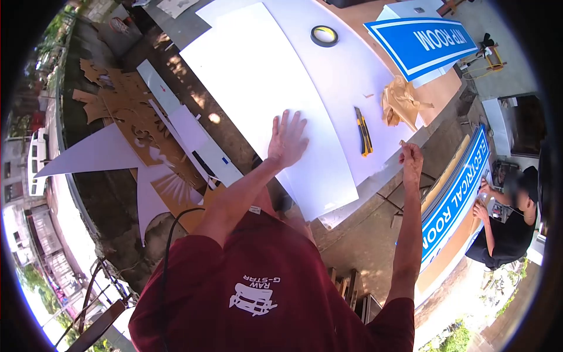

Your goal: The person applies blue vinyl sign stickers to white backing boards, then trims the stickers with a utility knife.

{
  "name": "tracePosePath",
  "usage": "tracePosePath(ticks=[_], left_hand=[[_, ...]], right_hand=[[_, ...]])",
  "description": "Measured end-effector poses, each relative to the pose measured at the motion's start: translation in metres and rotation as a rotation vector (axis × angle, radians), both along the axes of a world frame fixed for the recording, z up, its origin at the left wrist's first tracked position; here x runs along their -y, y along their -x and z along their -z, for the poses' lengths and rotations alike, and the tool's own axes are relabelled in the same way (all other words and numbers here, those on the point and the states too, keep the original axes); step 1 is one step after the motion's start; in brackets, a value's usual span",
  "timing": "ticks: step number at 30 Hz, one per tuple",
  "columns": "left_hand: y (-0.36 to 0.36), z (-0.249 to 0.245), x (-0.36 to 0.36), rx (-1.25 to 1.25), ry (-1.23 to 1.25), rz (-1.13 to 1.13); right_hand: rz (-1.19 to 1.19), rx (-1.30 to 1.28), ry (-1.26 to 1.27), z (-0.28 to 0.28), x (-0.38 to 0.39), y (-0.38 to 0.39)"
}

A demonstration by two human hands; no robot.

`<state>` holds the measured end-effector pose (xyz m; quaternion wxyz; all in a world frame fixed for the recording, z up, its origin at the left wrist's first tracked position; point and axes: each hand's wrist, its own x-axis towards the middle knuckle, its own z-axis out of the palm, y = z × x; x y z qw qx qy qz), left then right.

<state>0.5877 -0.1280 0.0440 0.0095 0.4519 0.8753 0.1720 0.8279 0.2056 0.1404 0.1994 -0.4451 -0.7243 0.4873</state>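
The left hand (287,141) lies flat on the white sheet (264,76), fingers (285,120) spread and palm down, close to the sheet's near end. The right hand (411,157) is raised just off the sheet's right edge, with its fingers pressed together in a pinch; what they grip is too small to tell. The sheet lies across the worktop (363,234). A yellow utility knife (363,132) lies on the sheet's right part, between the two hands. A tape roll (324,36) sits towards the sheet's far end. Crumpled brown paper (402,102) lies at the sheet's right edge, and beyond it is a blue ITP ROOM sign (422,41). Brown cut-outs (117,100) lie left of the sheet.
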Motion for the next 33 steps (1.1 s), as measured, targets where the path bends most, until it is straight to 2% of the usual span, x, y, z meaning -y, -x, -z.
tracePosePath(ticks=[3,6,7,9,12,13,14,15,16,17,20,22,24,26,27,28,29,30,31,32,33], left_hand=[[0.001,-0.004,0.000,0.008,-0.108,0.013],[0.004,-0.003,-0.001,0.038,-0.105,0.024],[0.006,-0.011,0.000,0.071,-0.037,0.059],[0.021,-0.033,0.002,0.138,0.099,0.119],[0.104,-0.063,-0.005,0.526,0.363,0.432],[0.151,-0.089,-0.010,0.871,0.417,0.426],[0.191,-0.085,-0.007,0.959,0.302,0.520],[0.239,-0.097,-0.016,1.004,0.337,0.595],[0.283,-0.128,-0.024,1.149,0.416,0.485],[0.328,-0.127,-0.030,1.107,0.282,0.432],[0.461,-0.138,-0.046,1.051,-0.064,0.078],[0.534,-0.137,-0.050,0.813,-0.172,-0.005],[0.574,-0.135,-0.058,0.668,-0.139,0.047],[0.574,-0.119,-0.060,0.597,-0.132,0.228],[0.566,-0.112,-0.060,0.554,-0.127,0.319],[0.538,-0.112,-0.061,0.379,-0.136,0.391],[0.511,-0.111,-0.061,0.390,-0.138,0.458],[0.485,-0.114,-0.062,0.370,0.049,0.454],[0.469,-0.105,-0.061,0.340,0.053,0.578],[0.452,-0.104,-0.064,0.311,0.137,0.594],[0.444,-0.096,-0.074,0.163,0.110,0.583]], right_hand=[[0.052,0.087,-0.063,0.009,-0.034,0.046],[-0.090,0.207,-0.865,0.078,-0.109,0.062],[-0.099,0.360,-0.801,0.069,-0.109,0.070],[-0.040,0.521,-0.845,0.059,-0.098,0.081],[-0.057,0.581,-0.859,0.064,-0.098,0.097],[-0.067,0.587,-0.862,0.064,-0.092,0.099],[-0.063,0.597,-0.865,0.064,-0.086,0.098],[-0.046,0.655,-0.851,0.066,-0.082,0.099],[0.008,0.664,-0.868,0.069,-0.076,0.099],[0.037,0.640,-0.870,0.058,-0.061,0.106],[0.092,0.539,-0.917,0.037,-0.026,0.117],[0.131,0.390,-0.998,0.034,-0.008,0.120],[0.216,0.365,-0.736,0.016,0.027,0.133],[0.194,0.426,-0.685,0.021,0.044,0.133],[0.150,0.335,-0.757,0.035,0.047,0.130],[0.151,0.245,-0.688,0.043,0.057,0.127],[0.231,0.257,-0.579,0.040,0.072,0.133],[0.313,0.266,-0.459,0.035,0.089,0.135],[0.253,0.430,-0.506,0.049,0.098,0.121],[0.242,0.500,-0.537,0.050,0.108,0.119],[0.213,0.571,-0.561,0.050,0.121,0.114]])
